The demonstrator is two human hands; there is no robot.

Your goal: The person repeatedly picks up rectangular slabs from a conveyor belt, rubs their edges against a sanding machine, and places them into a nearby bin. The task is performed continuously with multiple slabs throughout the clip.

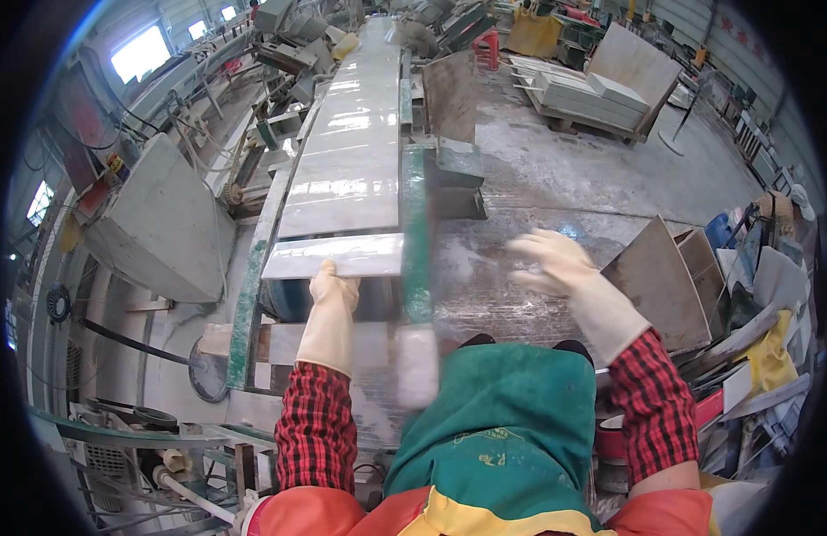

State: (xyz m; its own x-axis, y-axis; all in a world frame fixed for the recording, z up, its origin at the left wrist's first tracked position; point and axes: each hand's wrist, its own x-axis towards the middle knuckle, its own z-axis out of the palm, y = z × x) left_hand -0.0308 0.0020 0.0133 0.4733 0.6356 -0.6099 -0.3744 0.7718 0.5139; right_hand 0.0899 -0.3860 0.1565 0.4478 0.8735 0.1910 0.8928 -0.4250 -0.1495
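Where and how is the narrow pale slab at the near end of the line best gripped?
Likely at its near long edge, from the wearer's side, thumb on top. The narrow pale slab lies flat, and its far edge has only a slim gap before the next slab. The left hand grips the near edge this way; the right hand is empty.

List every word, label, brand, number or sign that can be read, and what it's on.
Nothing reads clearly enough to quote.
Green apron: yellowish print, too blurred to read.
Wall, upper right: red marks, possibly lettering, too small and blurred to read.
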